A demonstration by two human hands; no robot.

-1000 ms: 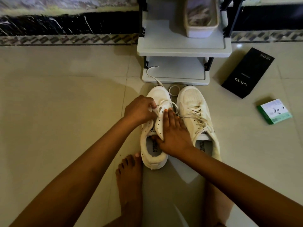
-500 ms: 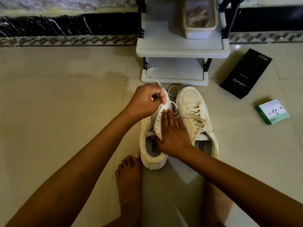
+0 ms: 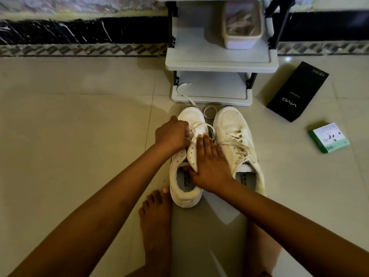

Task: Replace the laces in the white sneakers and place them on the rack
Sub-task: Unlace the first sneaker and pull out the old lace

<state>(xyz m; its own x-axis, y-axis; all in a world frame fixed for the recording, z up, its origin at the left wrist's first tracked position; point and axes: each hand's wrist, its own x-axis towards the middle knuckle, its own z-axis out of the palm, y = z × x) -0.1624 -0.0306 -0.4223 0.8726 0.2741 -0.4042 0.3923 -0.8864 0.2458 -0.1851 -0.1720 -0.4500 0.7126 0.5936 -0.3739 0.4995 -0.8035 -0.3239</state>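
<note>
Two white sneakers stand side by side on the floor, toes toward the rack (image 3: 219, 64). The left sneaker (image 3: 186, 194) is mostly unlaced; a white lace (image 3: 184, 94) runs from its lowest eyelets up onto the rack's bottom shelf. My left hand (image 3: 172, 133) pinches the lace at the eyelets near the toe. My right hand (image 3: 209, 162) lies flat on the eyelet flap with the thumb at the tongue, holding the shoe down. The right sneaker (image 3: 235, 136) is fully laced.
A white tub (image 3: 242, 39) of pale strips sits on the rack's middle shelf. A coiled lace ring (image 3: 210, 111) lies between the shoe toes. A black box (image 3: 297, 91) and a green-edged box (image 3: 329, 137) lie right. My bare foot (image 3: 155, 218) rests left of the heel.
My left hand rose toward the toe pulling the lace, then came back down to the eyelets. The right hand stayed put on the shoe.
</note>
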